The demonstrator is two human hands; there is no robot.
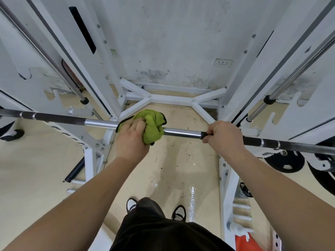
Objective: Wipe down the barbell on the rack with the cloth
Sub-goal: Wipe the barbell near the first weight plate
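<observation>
A long barbell (183, 132) runs across the view at chest height, shiny in the middle and dark on its knurled parts. A bunched lime-green cloth (154, 126) with a dark edge is wrapped over the bar just left of centre. My left hand (131, 136) grips the cloth around the bar. My right hand (223, 135) grips the bare bar farther right, at the start of the dark knurling.
White rack uprights (94, 73) and a white floor frame (170, 99) stand ahead, close to a stained wall. Chrome guide rods (297, 69) slope on both sides. Black weight plates (284, 163) hang at the right. Beige floor and my shoes lie below.
</observation>
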